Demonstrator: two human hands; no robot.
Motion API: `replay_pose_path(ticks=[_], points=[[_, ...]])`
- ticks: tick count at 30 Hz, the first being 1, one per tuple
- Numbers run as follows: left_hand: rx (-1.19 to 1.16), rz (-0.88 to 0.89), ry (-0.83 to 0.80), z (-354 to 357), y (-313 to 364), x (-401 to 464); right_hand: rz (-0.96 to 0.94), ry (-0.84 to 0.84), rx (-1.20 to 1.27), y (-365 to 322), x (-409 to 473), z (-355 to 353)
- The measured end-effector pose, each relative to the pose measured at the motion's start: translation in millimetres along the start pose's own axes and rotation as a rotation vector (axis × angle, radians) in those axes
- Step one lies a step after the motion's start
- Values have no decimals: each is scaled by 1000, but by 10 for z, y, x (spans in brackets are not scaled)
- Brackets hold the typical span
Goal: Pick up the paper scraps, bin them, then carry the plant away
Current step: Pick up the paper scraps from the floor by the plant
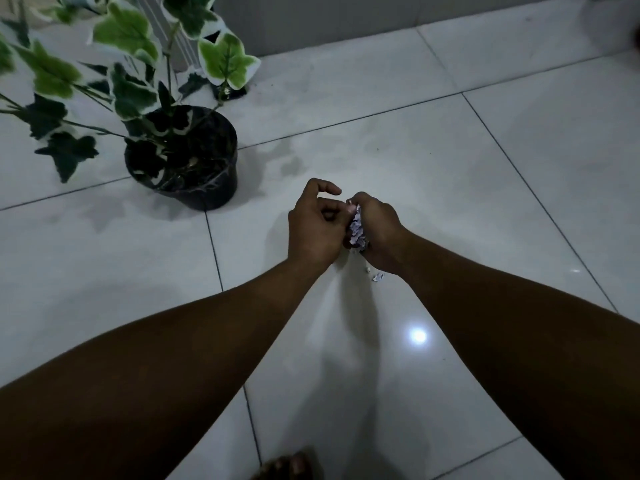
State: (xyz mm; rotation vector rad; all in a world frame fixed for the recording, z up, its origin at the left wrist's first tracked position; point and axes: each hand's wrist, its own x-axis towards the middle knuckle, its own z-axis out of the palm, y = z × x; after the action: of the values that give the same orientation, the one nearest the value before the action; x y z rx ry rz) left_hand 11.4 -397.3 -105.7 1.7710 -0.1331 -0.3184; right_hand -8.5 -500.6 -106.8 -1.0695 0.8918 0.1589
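My right hand (379,230) is closed around a bunch of pale paper scraps (356,230), held just above the white tiled floor. Pressed against it from the left, my left hand (317,226) has its fingers curled and its forefinger lifted; whether it grips any paper I cannot tell. Two small scraps (377,276) lie on the tile right below my right wrist. The plant, an ivy with green and white leaves (124,32), stands in a black pot (207,192) on the floor to the upper left of my hands.
White floor tiles (450,168) with dark grout lines stretch all around. A grey wall base (329,19) runs along the top. A pale round object (609,22) sits at the top right corner. My toes (287,467) show at the bottom edge.
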Motion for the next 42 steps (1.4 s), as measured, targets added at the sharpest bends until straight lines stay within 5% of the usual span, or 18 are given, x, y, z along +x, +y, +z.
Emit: replay_pose_path(ticks=[5,9,16,22,35,42], points=[[135,58,-72,-13,70,12,12,-19,-32,21,30,-83],[299,129,-182,31,119,-48,-114,65,-326,36,58,-206],[502,227,-171,-3,70,67,-229,255,-454,8,146,-514],[865,112,-439,51,-223,-114,-337,400,-633,16,134,-817],[953,447,-556,225,-388,-446,-393,518,-856,105,4,-1205],[946,421,-550,340,-373,-388,-403,459,-940,154,8,-1167]])
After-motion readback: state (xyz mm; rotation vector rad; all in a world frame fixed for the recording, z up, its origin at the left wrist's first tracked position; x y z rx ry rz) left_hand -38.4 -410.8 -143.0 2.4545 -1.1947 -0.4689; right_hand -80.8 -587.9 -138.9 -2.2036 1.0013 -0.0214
